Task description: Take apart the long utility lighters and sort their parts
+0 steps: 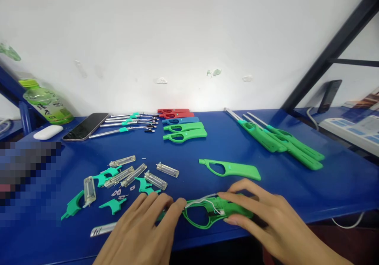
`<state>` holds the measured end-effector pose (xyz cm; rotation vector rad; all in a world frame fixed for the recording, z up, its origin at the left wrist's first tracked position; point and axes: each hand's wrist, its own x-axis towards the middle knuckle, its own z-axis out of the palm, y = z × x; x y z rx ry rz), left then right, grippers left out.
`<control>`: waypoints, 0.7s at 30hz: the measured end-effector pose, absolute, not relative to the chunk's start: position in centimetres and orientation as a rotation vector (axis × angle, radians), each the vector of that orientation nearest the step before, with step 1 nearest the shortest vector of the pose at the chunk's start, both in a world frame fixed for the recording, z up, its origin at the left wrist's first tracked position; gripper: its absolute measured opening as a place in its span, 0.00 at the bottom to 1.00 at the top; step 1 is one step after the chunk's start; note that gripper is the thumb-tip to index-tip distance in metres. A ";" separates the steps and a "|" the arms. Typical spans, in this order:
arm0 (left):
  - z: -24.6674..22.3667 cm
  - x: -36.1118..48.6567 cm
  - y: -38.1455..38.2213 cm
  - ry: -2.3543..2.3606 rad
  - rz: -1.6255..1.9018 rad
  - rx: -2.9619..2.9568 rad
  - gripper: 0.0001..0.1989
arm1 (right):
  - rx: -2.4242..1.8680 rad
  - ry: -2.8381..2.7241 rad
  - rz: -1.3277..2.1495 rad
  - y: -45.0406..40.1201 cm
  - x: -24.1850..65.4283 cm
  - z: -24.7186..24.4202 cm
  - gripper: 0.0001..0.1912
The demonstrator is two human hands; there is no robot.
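A green lighter handle half (197,222) lies hollow side up at the table's front edge, with white wires and a small black part inside it. My right hand (263,213) grips its wide end between thumb and fingers. At the narrow end my left hand (148,225) curls over a metal lighter tube (102,229), whose slotted tip sticks out to the left. The left fingertips are mostly hidden, but they press where tube and handle meet. Just behind lies another green handle half (237,170), outer side up.
Clear fuel tanks (155,181) and teal triggers (114,205) are scattered left of centre. Wired tubes (112,132), a phone (85,126) and coloured handle halves (185,134) line the back. Joined green lighters (296,148) lie right. A bottle (47,103) leans at the back left.
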<state>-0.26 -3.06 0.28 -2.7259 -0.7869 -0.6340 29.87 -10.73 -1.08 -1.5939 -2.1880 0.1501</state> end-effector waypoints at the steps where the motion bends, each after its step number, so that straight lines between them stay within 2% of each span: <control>1: 0.3 -0.1 -3.0 -0.768 -0.647 -2.726 0.18 | -1.594 -2.185 0.158 -10.8 29.9 -1.1 0.17; 3: 0.4 0.3 -2.8 -0.748 -0.647 -2.733 0.14 | -1.598 -2.179 0.162 -10.8 29.8 -1.2 0.17; 6: 0.7 0.6 -2.5 -0.735 -0.631 -2.719 0.14 | -1.602 -2.179 0.163 -10.8 29.7 -1.1 0.16; 11: 1.7 1.8 -2.6 -0.688 -0.792 -2.653 0.10 | -1.620 -2.190 0.184 -10.7 29.7 -1.0 0.18; 17: 4.0 3.8 -2.6 -0.656 -0.925 -2.604 0.08 | -1.542 -2.193 0.108 -10.4 29.9 -1.5 0.16; 21: 6.3 2.0 -1.2 -0.720 -0.935 -2.565 0.06 | -1.481 -2.197 0.012 -10.1 30.0 -1.5 0.16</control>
